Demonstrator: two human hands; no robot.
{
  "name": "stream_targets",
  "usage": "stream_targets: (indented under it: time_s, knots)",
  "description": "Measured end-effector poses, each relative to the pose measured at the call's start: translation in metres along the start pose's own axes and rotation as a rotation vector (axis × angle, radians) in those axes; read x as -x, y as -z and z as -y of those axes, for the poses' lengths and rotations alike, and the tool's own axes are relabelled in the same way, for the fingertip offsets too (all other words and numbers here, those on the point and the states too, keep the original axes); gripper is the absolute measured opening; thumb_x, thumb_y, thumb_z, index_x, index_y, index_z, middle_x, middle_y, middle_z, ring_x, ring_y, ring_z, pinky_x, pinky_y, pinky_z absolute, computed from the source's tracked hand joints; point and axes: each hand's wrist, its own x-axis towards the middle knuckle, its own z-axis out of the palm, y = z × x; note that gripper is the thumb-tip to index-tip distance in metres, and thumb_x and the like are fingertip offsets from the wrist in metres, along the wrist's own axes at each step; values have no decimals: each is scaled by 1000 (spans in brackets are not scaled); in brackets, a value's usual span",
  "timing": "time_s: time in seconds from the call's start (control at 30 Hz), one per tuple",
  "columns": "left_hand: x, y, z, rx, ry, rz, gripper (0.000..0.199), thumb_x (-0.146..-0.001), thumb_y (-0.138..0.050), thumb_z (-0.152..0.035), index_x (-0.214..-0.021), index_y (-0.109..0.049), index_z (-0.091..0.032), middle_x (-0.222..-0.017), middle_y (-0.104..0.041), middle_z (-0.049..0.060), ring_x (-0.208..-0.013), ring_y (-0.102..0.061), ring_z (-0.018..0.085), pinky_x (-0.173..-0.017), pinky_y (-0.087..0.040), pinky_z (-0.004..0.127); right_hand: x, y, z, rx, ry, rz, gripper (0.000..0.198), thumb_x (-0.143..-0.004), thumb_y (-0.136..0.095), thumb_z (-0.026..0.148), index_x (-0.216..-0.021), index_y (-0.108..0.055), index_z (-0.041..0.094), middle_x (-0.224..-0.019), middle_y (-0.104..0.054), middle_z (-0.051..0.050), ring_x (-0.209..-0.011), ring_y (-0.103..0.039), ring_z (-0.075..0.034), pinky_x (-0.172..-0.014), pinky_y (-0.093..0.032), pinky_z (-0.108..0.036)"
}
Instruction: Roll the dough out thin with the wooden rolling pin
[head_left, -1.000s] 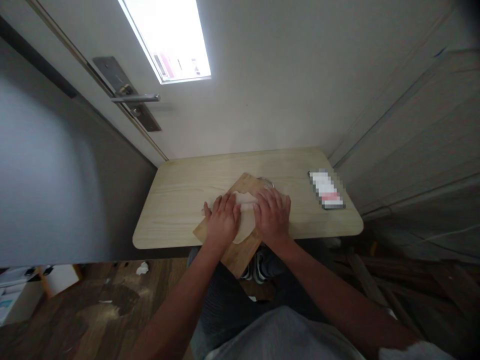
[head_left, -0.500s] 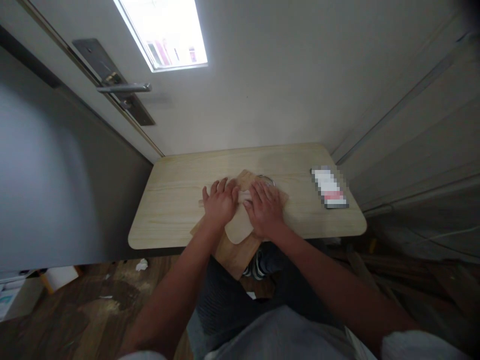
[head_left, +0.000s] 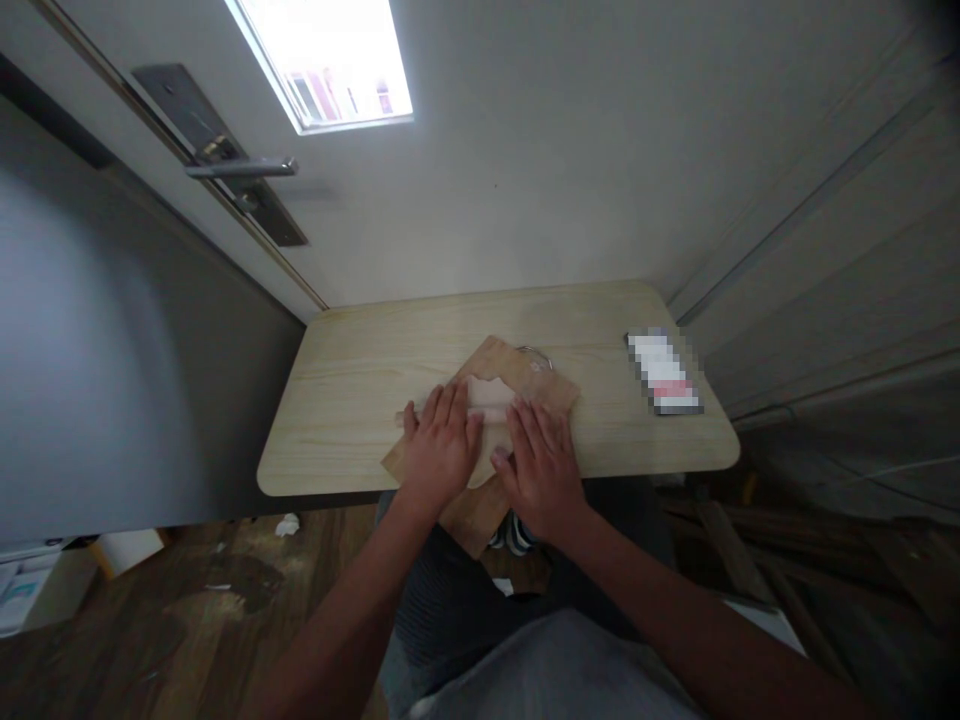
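A flat sheet of pale dough (head_left: 487,392) lies on a wooden cutting board (head_left: 474,520) set at an angle, one corner jutting past the table's near edge. Across the dough runs a light rolling pin (head_left: 492,414), its middle showing between my hands and its left end poking out. My left hand (head_left: 441,440) rests on the pin's left part, fingers stretched forward. On the right part lies my right hand (head_left: 538,455), flat with fingers extended and thumb apart. Both palms hide much of the pin and some dough.
A phone (head_left: 665,372) with a blurred screen lies on the right of the small wooden table (head_left: 337,400). A metal ring (head_left: 536,352) sits at the board's far corner. Behind the table stands a door with a lever handle (head_left: 244,168). Crumpled paper (head_left: 286,525) is on the floor.
Both hands have moved back toward my body with the rolling pin. More of the dough's far part and the board's far corner now show beyond the pin.
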Motion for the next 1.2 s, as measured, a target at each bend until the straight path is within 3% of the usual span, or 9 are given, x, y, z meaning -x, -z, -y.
stream_targets:
  time_s: [0.07, 0.17, 0.33, 0.57, 0.67, 0.8, 1.0, 1.1, 1.2]
  knots:
    - [11, 0, 0, -2, 7, 6, 57, -103, -26, -43, -156, -31, -21, -155, -45, 10, -147, -34, 27, -122, -15, 57, 13, 3, 3, -9, 10, 13, 63, -100, -42, 41, -156, -30, 13, -159, -36, -15, -150, -24, -31, -120, -17, -58]
    - [5, -1, 1, -4, -2, 11, 57, -104, -23, -44, -155, -34, -23, -155, -45, 9, -147, -34, 27, -122, -15, 56, 6, 0, -1, -19, 0, 12, 62, -100, -42, 41, -155, -32, 13, -159, -35, -15, -150, -23, -31, -119, -17, -58]
    - [-47, -4, 8, -17, 14, 4, 53, -103, -21, -46, -147, -47, -30, -156, -44, 4, -145, -35, 29, -119, -22, 59, -52, -14, -19, -18, -24, -18, 57, -102, -38, 43, -148, -43, 11, -155, -42, -15, -148, -28, -30, -120, -16, -55]
    - [-103, -11, 20, -25, 8, 78, 53, -102, -24, -44, -149, -43, -27, -159, -39, 8, -145, -34, 33, -113, -27, 66, -109, -24, -30, 9, -108, 5, 53, -103, -33, 43, -144, -50, 15, -153, -46, -13, -143, -34, -34, -116, -18, -62]
    - [-93, -8, 16, -36, 11, 55, 53, -102, -25, -44, -148, -45, -27, -159, -40, 8, -145, -35, 33, -113, -28, 65, -99, -21, -28, 16, -86, 2, 55, -103, -34, 43, -146, -47, 13, -154, -45, -15, -144, -34, -34, -117, -17, -61]
    - [-47, 0, 5, -34, 5, 7, 51, -103, -24, -43, -145, -48, -28, -157, -42, 7, -144, -37, 31, -115, -28, 60, -50, -9, -17, 7, -18, -27, 59, -102, -39, 44, -150, -40, 10, -157, -39, -17, -147, -28, -32, -120, -15, -58]
    - [14, 1, 0, -7, -19, 10, 57, -103, -26, -44, -155, -34, -19, -156, -44, 11, -146, -35, 27, -120, -21, 57, 17, 10, -2, -18, 32, 28, 60, -101, -41, 37, -155, -32, 13, -160, -35, -14, -151, -21, -30, -120, -19, -57]
    - [6, 0, 2, 0, -14, 16, 56, -104, -23, -43, -154, -35, -21, -156, -44, 9, -147, -35, 26, -120, -22, 56, 5, 8, -7, -28, 35, 18, 58, -101, -40, 38, -153, -36, 12, -159, -37, -14, -150, -23, -29, -120, -17, -57]
    - [-26, -1, 6, -7, 5, 33, 53, -103, -22, -45, -149, -44, -27, -157, -43, 6, -146, -36, 29, -117, -27, 57, -34, -2, -18, -34, 18, -2, 55, -102, -40, 40, -149, -43, 12, -156, -41, -14, -148, -28, -29, -120, -18, -56]
